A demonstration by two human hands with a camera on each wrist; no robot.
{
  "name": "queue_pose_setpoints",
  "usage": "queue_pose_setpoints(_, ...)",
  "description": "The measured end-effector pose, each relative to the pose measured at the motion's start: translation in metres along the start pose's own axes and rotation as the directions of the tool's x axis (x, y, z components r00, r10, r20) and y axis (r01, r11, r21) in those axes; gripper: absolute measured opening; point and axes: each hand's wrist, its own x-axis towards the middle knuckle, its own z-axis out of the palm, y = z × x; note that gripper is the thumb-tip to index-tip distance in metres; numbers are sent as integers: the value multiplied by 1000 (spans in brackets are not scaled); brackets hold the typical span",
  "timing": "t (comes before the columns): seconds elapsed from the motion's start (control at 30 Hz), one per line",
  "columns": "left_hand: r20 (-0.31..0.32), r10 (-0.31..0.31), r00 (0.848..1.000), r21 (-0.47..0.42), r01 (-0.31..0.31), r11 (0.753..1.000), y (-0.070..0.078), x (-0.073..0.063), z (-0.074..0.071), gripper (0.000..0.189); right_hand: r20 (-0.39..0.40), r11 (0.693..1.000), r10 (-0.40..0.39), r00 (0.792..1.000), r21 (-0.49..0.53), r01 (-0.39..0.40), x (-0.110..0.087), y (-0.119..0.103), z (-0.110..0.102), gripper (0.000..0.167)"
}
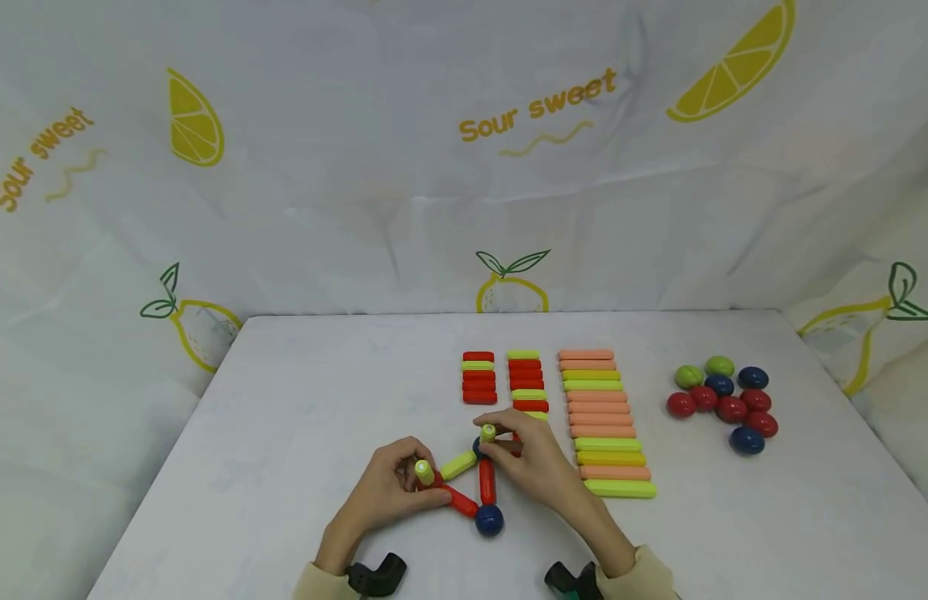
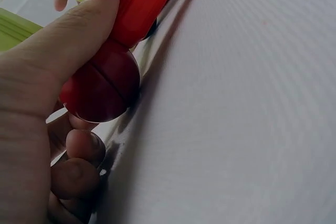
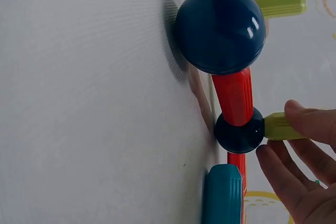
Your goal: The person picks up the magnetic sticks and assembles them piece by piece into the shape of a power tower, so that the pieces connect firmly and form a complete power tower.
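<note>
A triangle of rods and balls lies on the white table between the hands. My left hand grips its red ball, thumb along one side; a yellow-green rod stands up from that ball. My right hand pinches another upright yellow-green rod on the far blue ball. One red rod joins this ball to the near blue ball. A second red rod and a flat yellow-green rod form the other sides.
Short red and yellow-green rods lie in two columns behind the right hand. To their right is a column of longer peach, yellow and green rods. Several loose balls sit farther right. A printed white cloth hangs behind the table.
</note>
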Motion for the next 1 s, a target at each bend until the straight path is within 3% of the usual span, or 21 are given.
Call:
queue_pose_setpoints(0.2, 28, -15, 999, 17, 15, 1000, 1, 0, 0, 36, 28, 997, 30, 999, -74, -28, 2, 1, 2, 35)
queue_pose_setpoints(0.47, 58, -29, 998, 22, 27, 999, 5, -1, 0, 34, 81, 999, 29, 996, -44, -25, 10, 0, 6, 34)
queue_pose_setpoints(0.77, 51, -24, 998, 13, 23, 1000, 6, -2, 0, 33, 138, 991, 6, 990, -136, 13, 24, -6, 10, 39)
queue_pose_setpoints(1.0, 50, 10, 999, 9, -10, 1000, 6, -1, 1, 33, 163, 960, 83, 983, -276, -35, 38, -10, -4, 52)
